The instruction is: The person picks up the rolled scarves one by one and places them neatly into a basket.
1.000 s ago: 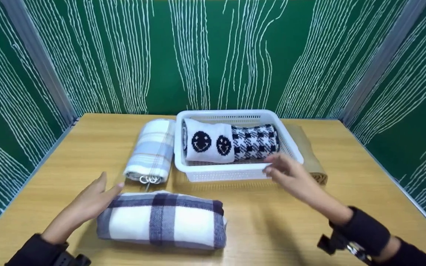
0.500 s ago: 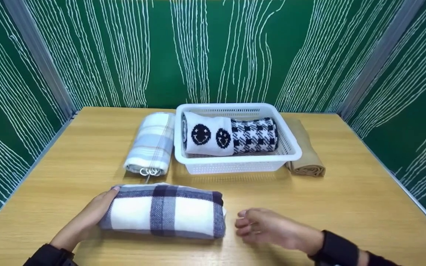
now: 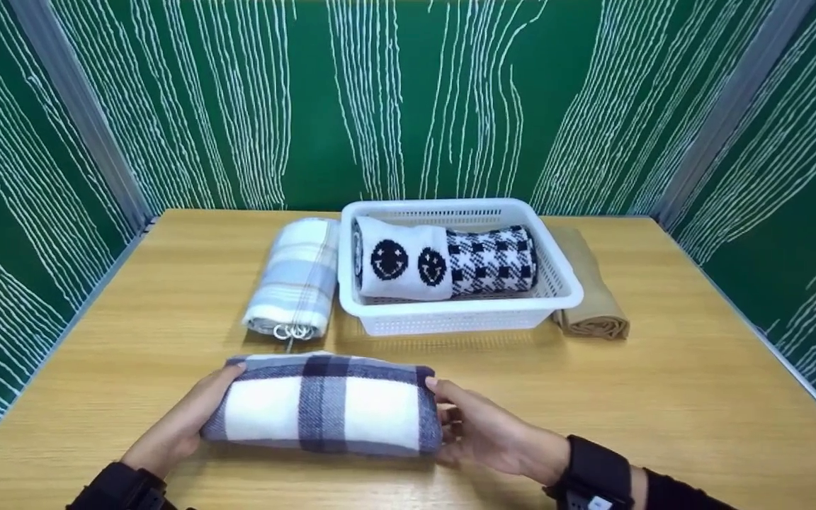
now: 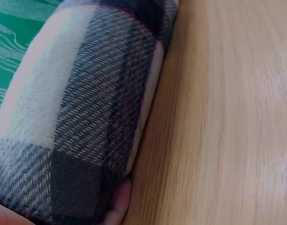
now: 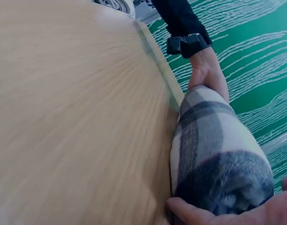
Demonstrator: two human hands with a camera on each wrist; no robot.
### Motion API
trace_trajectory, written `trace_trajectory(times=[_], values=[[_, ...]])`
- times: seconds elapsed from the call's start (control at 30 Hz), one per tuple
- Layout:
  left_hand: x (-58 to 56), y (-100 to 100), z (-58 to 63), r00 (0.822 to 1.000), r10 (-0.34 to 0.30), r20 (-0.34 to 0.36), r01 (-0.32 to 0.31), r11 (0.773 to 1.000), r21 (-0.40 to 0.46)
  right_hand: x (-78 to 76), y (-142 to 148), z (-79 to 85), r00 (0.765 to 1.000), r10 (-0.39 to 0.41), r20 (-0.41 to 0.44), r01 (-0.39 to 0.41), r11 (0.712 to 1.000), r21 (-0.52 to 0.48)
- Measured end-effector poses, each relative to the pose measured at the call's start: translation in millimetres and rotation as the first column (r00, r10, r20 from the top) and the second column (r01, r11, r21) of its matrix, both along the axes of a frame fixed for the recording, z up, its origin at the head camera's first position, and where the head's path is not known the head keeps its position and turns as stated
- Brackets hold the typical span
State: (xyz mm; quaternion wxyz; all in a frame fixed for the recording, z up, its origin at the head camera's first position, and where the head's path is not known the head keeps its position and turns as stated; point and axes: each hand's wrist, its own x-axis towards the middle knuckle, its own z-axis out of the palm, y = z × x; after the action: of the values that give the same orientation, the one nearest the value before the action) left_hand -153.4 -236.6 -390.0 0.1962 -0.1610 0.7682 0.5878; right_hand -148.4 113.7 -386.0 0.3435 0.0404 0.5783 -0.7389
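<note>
1. I am gripping a rolled plaid blanket (image 3: 323, 407) by its left end with my left hand (image 3: 188, 416); those fingers are clamping round it, thumb on top and a fingertip (image 4: 119, 199) showing on the bench side.
2. I am gripping the right end with my right hand (image 3: 496, 435), its thumb pressing the upper corner and its other fingers curling in lower down.
3. The blanket is lying crosswise between my two sets of fingers; whether its underside is touching the bench (image 3: 698, 404), I cannot tell.
4. Just beyond my left fingers, a pale striped roll (image 3: 295, 276) is resting on the bench, white rings (image 3: 293, 331) showing at its near end.
5. Beyond my right fingers, a white basket (image 3: 461, 306) is standing, holding rolled cloth (image 3: 408, 248) with black smiling faces and black-and-white checks.
6. Farther to the right of those fingers, a brown roll (image 3: 592, 290) is lying just beside the basket.
7. Farthest from my fingers, a green wall (image 3: 316, 106) with wavy white lines is rising behind the bench.
</note>
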Motion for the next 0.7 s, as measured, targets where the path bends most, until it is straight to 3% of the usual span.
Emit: trace_trajectory(times=[0.23, 0.5, 0.7], values=[[0.0, 5.1, -3.6, 0.999, 0.000, -0.045, 0.001, 1.000, 0.013, -8.0, -8.9, -1.4, 0.996, -0.020, -0.087, 0.024, 0.998, 0.053], [7.5, 14.2, -1.3, 0.996, 0.084, -0.028, -0.083, 0.996, 0.043, -12.8, -5.2, -7.3, 0.997, -0.053, -0.059, 0.055, 0.998, 0.039], [17.1, 25.5, 7.9, 0.994, 0.111, -0.014, -0.110, 0.992, 0.062, -8.8, 2.3, -1.4, 0.994, -0.106, -0.038, 0.107, 0.994, 0.022]])
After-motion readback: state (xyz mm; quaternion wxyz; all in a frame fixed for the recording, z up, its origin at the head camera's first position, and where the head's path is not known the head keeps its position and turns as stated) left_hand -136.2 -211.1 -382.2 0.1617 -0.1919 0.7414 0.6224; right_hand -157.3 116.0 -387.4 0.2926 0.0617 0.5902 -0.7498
